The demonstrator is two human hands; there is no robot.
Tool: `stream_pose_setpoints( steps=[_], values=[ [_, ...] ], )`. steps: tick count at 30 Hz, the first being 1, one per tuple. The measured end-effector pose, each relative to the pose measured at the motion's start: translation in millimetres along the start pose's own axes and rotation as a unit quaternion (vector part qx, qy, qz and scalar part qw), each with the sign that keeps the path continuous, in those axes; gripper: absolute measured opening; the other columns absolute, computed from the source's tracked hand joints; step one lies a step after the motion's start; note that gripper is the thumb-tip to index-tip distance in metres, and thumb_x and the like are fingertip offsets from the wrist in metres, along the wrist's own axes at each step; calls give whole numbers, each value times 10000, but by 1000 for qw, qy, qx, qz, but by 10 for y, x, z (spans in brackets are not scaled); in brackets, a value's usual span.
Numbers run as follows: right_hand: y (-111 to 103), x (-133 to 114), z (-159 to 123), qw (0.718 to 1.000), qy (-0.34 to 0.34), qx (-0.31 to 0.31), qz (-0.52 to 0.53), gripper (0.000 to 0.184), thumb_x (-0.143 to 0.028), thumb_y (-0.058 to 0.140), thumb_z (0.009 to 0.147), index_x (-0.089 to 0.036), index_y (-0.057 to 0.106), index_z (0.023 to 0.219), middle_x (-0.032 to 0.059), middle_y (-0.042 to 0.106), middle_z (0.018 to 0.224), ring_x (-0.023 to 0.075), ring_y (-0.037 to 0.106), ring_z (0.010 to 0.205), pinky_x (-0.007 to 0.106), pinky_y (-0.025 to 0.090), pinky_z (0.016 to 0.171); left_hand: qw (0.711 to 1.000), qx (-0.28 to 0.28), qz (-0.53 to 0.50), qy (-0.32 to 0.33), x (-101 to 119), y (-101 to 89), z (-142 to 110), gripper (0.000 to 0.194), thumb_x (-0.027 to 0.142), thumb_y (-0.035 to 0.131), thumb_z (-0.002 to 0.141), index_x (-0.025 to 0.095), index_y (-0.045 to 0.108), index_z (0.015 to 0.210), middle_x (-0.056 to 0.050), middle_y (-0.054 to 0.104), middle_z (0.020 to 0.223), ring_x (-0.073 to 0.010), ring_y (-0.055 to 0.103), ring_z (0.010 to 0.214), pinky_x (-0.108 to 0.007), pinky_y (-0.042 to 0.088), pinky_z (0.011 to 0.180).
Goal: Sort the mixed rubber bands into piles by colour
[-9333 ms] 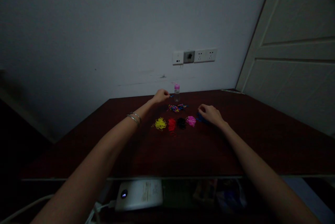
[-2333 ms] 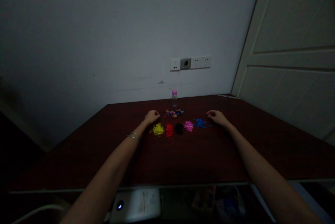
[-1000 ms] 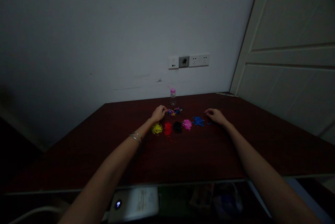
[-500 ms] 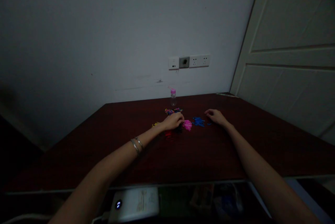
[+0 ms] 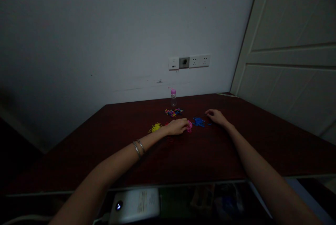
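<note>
Small piles of tiny rubber bands lie on a dark red table [image 5: 210, 155]. My left hand [image 5: 178, 126] reaches across the row, covering the red and black piles, its curled fingertips at the pink pile [image 5: 189, 125]. To the left of that hand the yellow pile [image 5: 155, 127] shows. My right hand [image 5: 215, 116] rests on the table just right of the blue pile [image 5: 198, 122], fingers loosely stretched. A mixed-colour pile [image 5: 173, 112] sits farther back, in front of a small clear bottle with a pink cap [image 5: 173, 97].
A white power bank [image 5: 133, 205] with a lit dot and a cable lies below the table's near edge. Wall sockets [image 5: 189, 62] sit above the table's back edge. A white door [image 5: 288, 60] stands at the right. The room is dim.
My left hand went from the mixed pile at the back down across the row to the pink pile, now hiding the red and black piles. My right hand stayed by the blue pile.
</note>
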State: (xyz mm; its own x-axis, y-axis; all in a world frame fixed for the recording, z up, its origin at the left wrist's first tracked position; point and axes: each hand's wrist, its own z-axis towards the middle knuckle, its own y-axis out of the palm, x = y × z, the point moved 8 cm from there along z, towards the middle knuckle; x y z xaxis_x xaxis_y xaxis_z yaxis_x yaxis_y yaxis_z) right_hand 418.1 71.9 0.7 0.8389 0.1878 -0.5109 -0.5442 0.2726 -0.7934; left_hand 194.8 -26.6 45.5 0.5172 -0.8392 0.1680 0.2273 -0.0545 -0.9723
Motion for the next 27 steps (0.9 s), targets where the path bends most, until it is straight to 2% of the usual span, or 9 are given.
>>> stream_pose_setpoints(
  steps=[4,7,12,16,18,21,27],
  values=[
    [7,3,1,1000,2,-3,8,217,-199,501,787,-181,669,923,67,685,939,178,626,834,286,471,780,997,62,-17,-33,-289,-120,17,224,222,430,860,172,606,990,-66,588,1023,-159,542,963,-261,415,854],
    [5,-22,4,1000,-11,-1,9,220,-188,499,784,-181,673,919,67,684,945,178,625,849,289,466,803,985,126,-32,-115,-722,-241,-41,229,213,439,849,168,624,975,-65,610,1022,-157,549,959,-274,411,883],
    [13,-26,9,1000,-12,-2,7,218,-188,497,784,-178,681,901,68,689,926,179,630,835,287,475,789,936,202,-47,-286,-1508,-367,-386,247,174,436,825,167,640,965,-63,638,1026,-155,562,970,-263,420,888],
    [23,-13,9,1000,-12,-2,4,212,-205,500,788,-191,685,892,58,690,932,179,629,854,285,469,808,889,217,-48,-401,-1949,-392,-759,264,148,440,808,165,638,981,-66,651,1034,-165,577,964,-262,431,874],
    [25,-11,8,1000,-14,-1,-2,218,-216,495,792,-195,688,891,58,690,937,183,628,865,289,466,817,872,224,-42,-433,-2080,-399,-911,262,149,443,802,167,641,973,-67,653,1036,-165,576,978,-254,429,875],
    [31,2,6,1000,-9,-5,-14,226,-216,487,793,-194,688,892,58,690,939,189,630,860,290,470,800,865,226,-38,-445,-2183,-377,-1040,261,145,449,791,152,643,965,-76,659,1017,-163,585,960,-243,428,869],
    [19,-2,4,1000,-5,-12,-8,220,-206,484,788,-192,687,872,52,692,922,180,630,844,273,469,780,847,237,-54,-472,-2203,-322,-1139,249,177,464,791,154,642,963,-81,668,994,-168,601,925,-240,440,831]
  ],
)
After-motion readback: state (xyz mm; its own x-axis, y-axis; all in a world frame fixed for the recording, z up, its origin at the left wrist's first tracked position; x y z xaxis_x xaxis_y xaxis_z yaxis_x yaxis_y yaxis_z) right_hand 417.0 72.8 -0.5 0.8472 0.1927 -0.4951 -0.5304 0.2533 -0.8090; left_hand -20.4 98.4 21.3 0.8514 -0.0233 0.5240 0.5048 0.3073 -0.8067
